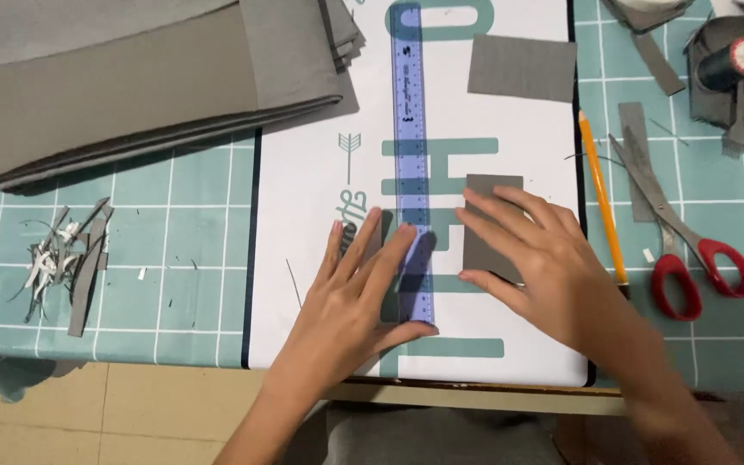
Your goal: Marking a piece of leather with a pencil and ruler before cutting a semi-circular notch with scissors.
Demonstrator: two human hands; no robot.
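We see a small grey fabric piece [492,226] (rectangular, flat) under the flat, spread right hand [534,254]; the left hand [363,288], fingers splayed, pins a blue ruler [412,146] on the teal-gridded counter [182,258].

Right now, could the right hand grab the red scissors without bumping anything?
Probably yes. The right hand lies flat on a small grey fabric piece, and the red scissors lie open on the table just to its right. Only the orange pencil lies between them, flat and easy to pass over.
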